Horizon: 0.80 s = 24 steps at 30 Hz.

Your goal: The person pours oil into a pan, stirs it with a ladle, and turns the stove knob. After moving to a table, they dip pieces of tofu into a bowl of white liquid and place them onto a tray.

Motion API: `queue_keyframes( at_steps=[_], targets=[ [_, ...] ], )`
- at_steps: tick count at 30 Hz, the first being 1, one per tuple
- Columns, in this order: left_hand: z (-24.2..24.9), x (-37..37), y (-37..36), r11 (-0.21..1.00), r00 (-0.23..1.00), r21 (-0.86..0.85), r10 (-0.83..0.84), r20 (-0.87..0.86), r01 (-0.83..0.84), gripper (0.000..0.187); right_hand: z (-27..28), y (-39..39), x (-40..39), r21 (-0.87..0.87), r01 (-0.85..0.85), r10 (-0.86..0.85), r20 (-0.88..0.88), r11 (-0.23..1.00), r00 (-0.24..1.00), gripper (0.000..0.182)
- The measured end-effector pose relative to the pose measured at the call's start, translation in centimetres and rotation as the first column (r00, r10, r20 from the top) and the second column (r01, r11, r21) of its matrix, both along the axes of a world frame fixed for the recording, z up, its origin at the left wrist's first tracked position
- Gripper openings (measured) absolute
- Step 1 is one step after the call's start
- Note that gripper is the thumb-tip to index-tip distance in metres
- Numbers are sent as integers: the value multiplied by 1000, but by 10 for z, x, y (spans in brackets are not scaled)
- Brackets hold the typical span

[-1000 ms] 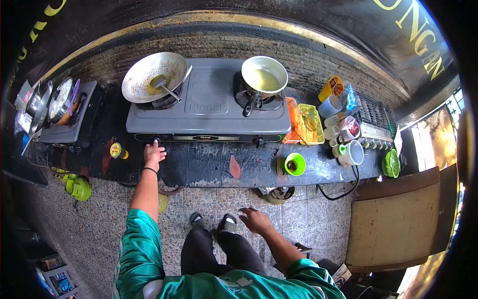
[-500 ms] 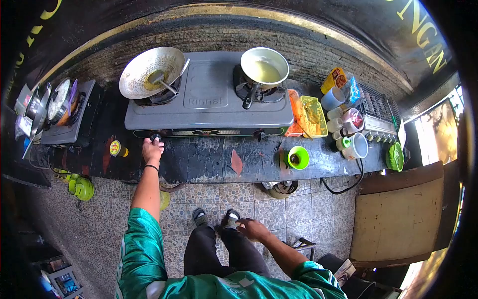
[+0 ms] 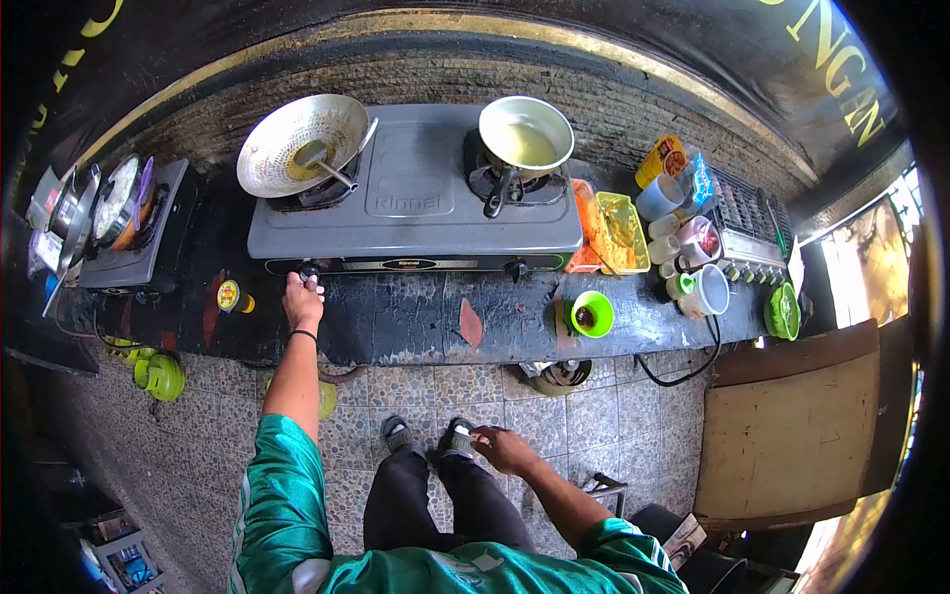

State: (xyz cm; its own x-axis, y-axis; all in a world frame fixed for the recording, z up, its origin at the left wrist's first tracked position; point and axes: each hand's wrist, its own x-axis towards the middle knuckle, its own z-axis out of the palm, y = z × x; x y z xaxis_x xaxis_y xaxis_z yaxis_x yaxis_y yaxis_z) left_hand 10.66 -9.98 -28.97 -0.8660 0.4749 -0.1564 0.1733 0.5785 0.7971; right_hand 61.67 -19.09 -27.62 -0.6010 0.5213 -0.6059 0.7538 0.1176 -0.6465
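Observation:
My left hand (image 3: 303, 296) reaches forward to the left knob (image 3: 310, 271) on the front of a grey two-burner gas stove (image 3: 414, 213), fingers closed on it. On the left burner sits a tilted metal wok (image 3: 297, 141) with a ladle in it. A smaller pan (image 3: 525, 132) holding pale liquid rests on the right burner. My right hand (image 3: 503, 445) hangs low beside my thigh, fingers loosely curled, holding nothing that I can see.
The stove stands on a worn black counter (image 3: 416, 322) with a green cup (image 3: 592, 314), mugs (image 3: 705, 289), yellow and orange trays (image 3: 609, 233) and a small grill (image 3: 744, 226) at right. A single-burner stove (image 3: 134, 233) with pots stands at left. Tiled floor lies below.
My left hand moved up from the counter edge onto the stove's left knob. My right hand drew in slightly toward my leg. The view shifted a little.

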Motion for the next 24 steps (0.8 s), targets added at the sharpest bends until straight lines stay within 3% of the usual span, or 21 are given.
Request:
queue_keyframes(
  at_steps=[17, 20, 24],
  targets=[
    [3, 0, -2, 998, 996, -56, -35, -82, 31, 23, 0, -12, -2, -5, -19, 19, 21, 1000, 1000, 45],
    [-2, 0, -4, 999, 999, -12, -35, -36, 35, 23, 2, -11, -3, 19, -22, 22, -1, 1000, 1000, 45],
    [-13, 41, -29, 966, 956, 225, 60, 289, -129, 36, 4, -12, -4, 5, -19, 19, -4, 1000, 1000, 44]
  ],
)
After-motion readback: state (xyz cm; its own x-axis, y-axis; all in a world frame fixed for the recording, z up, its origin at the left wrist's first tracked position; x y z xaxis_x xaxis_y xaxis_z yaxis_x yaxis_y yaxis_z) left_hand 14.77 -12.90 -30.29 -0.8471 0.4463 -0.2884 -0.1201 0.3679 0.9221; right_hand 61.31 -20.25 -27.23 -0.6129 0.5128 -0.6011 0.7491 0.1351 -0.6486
